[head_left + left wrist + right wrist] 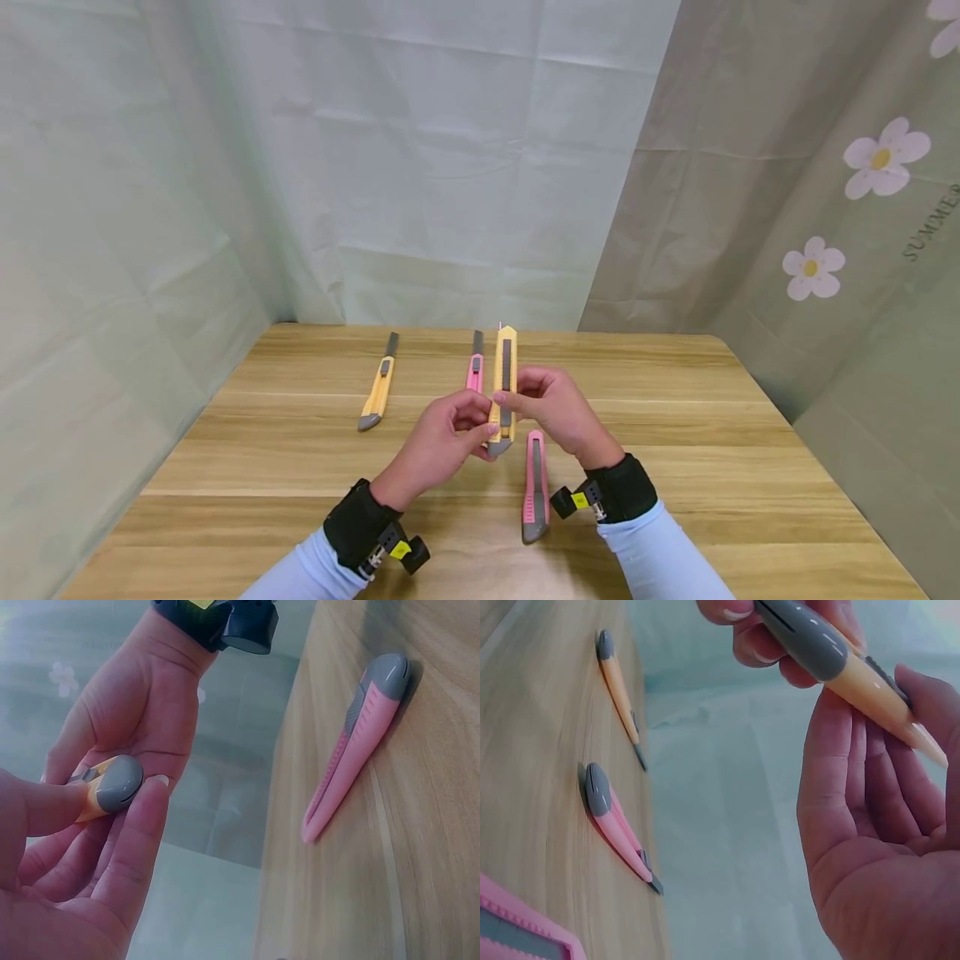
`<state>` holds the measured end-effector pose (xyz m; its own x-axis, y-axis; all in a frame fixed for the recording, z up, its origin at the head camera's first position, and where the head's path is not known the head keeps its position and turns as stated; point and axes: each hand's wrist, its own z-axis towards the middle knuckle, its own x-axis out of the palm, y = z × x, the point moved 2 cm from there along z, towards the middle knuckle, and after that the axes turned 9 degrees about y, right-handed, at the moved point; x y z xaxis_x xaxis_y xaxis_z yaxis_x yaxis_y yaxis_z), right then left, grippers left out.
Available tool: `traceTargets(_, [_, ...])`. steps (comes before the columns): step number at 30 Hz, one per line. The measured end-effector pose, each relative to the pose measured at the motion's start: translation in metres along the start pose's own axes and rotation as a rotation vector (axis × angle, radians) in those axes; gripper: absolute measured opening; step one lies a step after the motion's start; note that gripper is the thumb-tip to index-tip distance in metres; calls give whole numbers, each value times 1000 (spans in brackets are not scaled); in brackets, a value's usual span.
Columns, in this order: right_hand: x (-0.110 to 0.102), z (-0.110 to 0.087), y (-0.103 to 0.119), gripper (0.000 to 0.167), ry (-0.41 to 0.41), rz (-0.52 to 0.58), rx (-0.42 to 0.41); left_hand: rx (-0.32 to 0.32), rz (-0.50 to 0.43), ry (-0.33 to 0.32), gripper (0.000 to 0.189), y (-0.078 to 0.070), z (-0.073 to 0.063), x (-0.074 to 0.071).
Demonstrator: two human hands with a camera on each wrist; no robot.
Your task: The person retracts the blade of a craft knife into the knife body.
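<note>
Both hands hold a yellow utility knife [507,354] above the wooden table, its tip up and its grey end cap [121,784] down. My left hand [438,437] pinches the lower part near that cap. Higher up, my right hand [561,414] grips the knife from the right, thumb across its front. No blade shows beyond the held knife's tip. Just below the hands lies a pink utility knife [536,487], also with no blade showing. Behind the left hand, another pink utility knife [476,373] has its grey blade out and is partly hidden.
At the left of the table [285,467] lies a second yellow utility knife [379,387] with its grey blade extended toward the back. Pale curtains [450,167] stand behind and beside the table, with white flowers [813,268] printed on the right one.
</note>
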<state>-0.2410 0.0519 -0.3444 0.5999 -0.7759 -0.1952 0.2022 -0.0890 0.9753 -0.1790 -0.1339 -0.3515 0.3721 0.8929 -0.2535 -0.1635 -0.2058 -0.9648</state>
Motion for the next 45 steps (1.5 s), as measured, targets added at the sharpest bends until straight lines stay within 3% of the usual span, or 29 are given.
traceTargets(12, [1,1,0,21,2,-120,-49,-5,0,1,18,1,-1,0])
traceTargets(24, [3,2,-3,28,68,-50,-50,9,-12,23,19,0,-1,-1])
traceTargets(37, [2,4,-7,27,38,-63,-39,-27,-27,19,19,1,0,-2])
traceTargets(45, [3,4,-9,36,87,-69,-5,-54,-55,40,18,2,0,-1])
